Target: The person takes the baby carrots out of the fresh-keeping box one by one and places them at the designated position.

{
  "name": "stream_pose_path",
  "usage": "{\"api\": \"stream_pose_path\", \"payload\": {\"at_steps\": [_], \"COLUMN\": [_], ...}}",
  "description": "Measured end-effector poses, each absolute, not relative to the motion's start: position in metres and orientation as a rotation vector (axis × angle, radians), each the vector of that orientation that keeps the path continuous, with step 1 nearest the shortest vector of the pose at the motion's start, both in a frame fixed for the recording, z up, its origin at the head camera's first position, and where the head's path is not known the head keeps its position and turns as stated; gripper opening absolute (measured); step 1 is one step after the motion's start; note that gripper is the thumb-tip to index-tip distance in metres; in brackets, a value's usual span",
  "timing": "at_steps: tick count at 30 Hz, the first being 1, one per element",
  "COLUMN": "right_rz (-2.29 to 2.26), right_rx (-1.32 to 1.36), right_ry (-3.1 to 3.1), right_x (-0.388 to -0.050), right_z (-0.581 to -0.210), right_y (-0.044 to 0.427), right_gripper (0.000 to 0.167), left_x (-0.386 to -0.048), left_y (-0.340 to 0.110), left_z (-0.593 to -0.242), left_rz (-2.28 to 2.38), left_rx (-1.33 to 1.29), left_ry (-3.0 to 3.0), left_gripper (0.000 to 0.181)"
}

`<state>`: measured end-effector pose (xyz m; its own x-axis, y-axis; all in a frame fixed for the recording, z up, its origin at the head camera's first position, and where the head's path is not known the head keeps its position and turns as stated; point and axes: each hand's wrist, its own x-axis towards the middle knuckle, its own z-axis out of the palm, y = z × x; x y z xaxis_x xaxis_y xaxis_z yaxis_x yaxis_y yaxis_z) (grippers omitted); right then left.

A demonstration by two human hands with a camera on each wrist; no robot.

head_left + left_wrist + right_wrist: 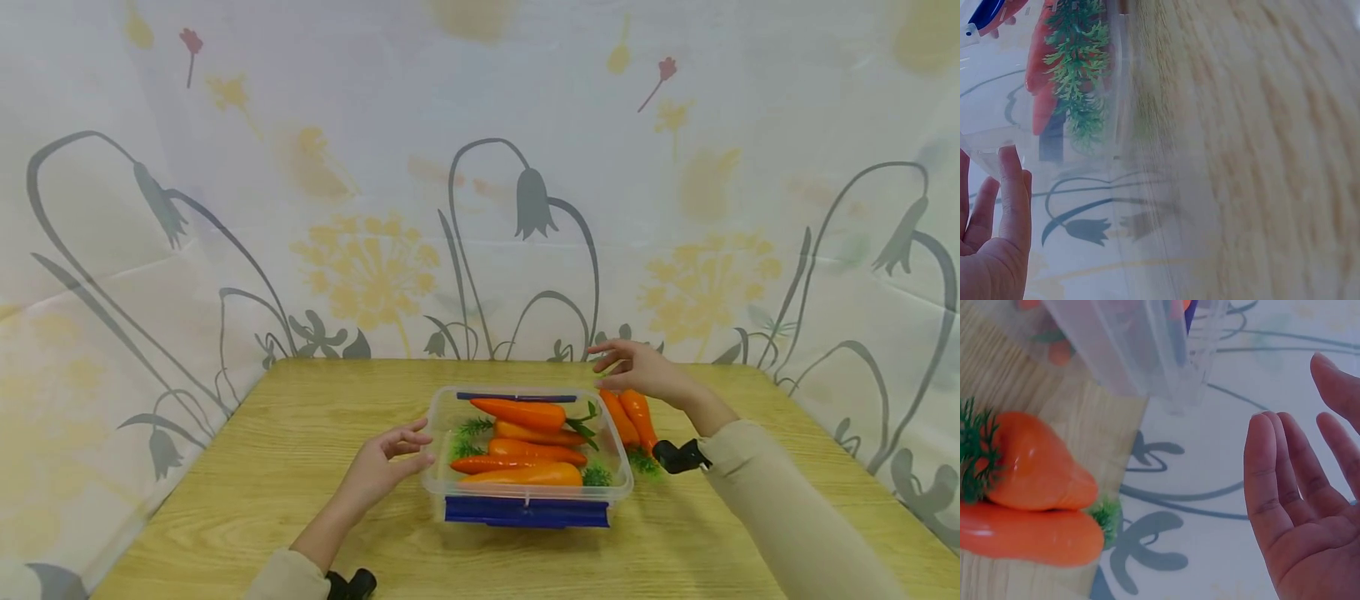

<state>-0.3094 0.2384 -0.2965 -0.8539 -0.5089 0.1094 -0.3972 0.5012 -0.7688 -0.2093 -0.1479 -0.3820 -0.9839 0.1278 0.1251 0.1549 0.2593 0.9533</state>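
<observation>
A clear plastic box (527,492) with blue latches stands on the table, holding several orange toy carrots (528,450) with green leafy tops. My left hand (386,462) is at the box's left rim, fingers loosely bent; the left wrist view puts its fingertips (1009,156) by the clear plastic edge, and whether they touch it I cannot tell. Beyond the box's right side, my right hand (648,372) hovers with relaxed fingers and nothing in it. Two more toy carrots (1041,465) lie on the table just below that hand, outside the box.
The pale wood-grain table (300,450) extends around the box on every side. Behind it hangs a white cloth (480,100) printed with grey and yellow flowers. Black camera mounts (678,456) sit at both wrists.
</observation>
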Motion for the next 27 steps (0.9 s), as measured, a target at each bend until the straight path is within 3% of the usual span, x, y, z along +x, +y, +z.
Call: {"api": "stream_pose_path", "payload": {"at_steps": [27], "right_rz": [-1.115], "right_rx": [-0.912], "right_ry": [2.322], "right_x": [-0.322], "right_z": [-0.296], "right_y": [0.178], "right_gripper": [0.047], "left_x": [-0.211], "left_y": [-0.149], "left_z": [-0.383], "left_rz": [-1.890], "left_rx": [-0.272], "left_ry": [-2.490], "left_gripper": [0.025]}}
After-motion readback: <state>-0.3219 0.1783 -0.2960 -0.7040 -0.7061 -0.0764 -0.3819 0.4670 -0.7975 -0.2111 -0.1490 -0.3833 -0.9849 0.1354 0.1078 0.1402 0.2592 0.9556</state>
